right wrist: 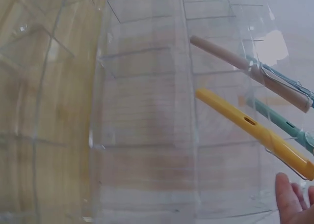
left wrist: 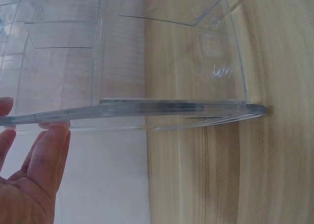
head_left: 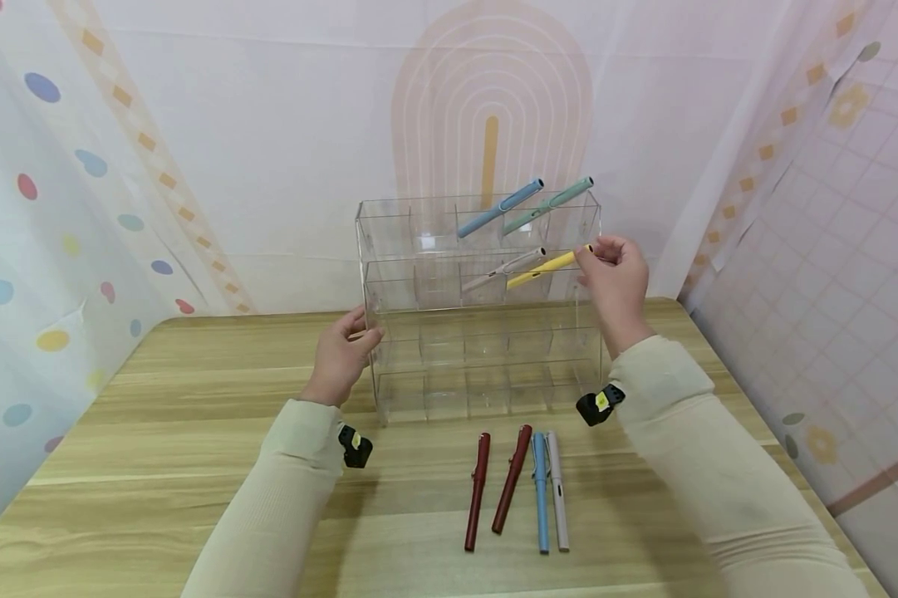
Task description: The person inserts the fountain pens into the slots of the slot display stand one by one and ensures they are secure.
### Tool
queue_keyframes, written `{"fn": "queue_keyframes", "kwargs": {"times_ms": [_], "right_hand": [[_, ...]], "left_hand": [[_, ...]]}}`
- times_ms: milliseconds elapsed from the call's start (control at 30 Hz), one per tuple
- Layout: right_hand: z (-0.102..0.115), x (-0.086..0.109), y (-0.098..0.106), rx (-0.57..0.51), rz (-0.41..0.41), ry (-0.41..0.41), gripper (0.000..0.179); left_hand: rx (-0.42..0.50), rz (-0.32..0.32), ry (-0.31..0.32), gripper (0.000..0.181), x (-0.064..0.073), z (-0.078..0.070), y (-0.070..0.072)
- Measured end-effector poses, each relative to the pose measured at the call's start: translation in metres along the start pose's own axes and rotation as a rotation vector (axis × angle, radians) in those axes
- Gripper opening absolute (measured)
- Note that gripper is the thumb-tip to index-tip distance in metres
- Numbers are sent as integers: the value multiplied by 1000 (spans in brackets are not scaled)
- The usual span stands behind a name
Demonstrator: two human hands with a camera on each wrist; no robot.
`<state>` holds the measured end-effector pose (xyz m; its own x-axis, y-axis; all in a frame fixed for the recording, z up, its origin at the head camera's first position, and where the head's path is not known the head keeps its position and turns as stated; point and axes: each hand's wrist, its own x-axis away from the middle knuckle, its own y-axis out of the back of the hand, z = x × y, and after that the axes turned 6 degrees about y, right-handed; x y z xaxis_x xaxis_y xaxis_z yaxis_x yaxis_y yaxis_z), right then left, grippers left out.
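Observation:
A clear acrylic pen rack (head_left: 486, 309) with tiered compartments stands on the table. My left hand (head_left: 344, 353) holds its left side panel, with fingers (left wrist: 46, 155) on both faces of the panel's edge. At the upper right, my right hand (head_left: 616, 278) is by the capped end of a yellow pen (head_left: 549, 267), which leans in the second tier. In the right wrist view, the fingertips (right wrist: 283, 187) lie just beside that cap. A greyish pen (head_left: 502, 270) leans next to the yellow one. Blue (head_left: 501, 208) and green (head_left: 549, 204) pens lean in the top tier.
In front of the rack, two dark red pens (head_left: 478, 490) (head_left: 512, 479), a blue pen (head_left: 541, 492) and a pale lilac pen (head_left: 558, 492) lie on the wooden table (head_left: 217, 399). A patterned curtain (head_left: 284, 149) hangs behind the table and along its sides.

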<state>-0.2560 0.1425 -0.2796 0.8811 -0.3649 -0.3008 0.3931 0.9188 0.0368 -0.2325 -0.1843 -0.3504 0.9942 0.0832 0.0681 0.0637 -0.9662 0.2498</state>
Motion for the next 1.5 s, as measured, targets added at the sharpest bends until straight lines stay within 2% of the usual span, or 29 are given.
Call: {"fn": "queue_keyframes", "kwargs": {"times_ms": [100, 233, 533, 800, 1000, 1267, 1500], "right_hand": [[3, -2, 3, 90, 42, -5, 40], [5, -6, 3, 144, 94, -20, 40], [7, -10, 4, 148, 148, -13, 33], [7, -9, 5, 141, 172, -14, 37], [8, -8, 5, 123, 160, -17, 40], [15, -11, 2, 159, 121, -41, 28], [18, -10, 3, 180, 116, -63, 28]], "left_hand": [[-3, 1, -6, 55, 0, 0, 0], [-1, 4, -3, 56, 0, 0, 0], [-6, 1, -1, 55, -1, 1, -1], [-3, 3, -4, 55, -2, 1, -1], [-1, 5, -4, 56, -1, 0, -1], [-5, 10, -2, 57, -2, 0, -1], [-24, 5, -7, 57, -2, -1, -1]]}}
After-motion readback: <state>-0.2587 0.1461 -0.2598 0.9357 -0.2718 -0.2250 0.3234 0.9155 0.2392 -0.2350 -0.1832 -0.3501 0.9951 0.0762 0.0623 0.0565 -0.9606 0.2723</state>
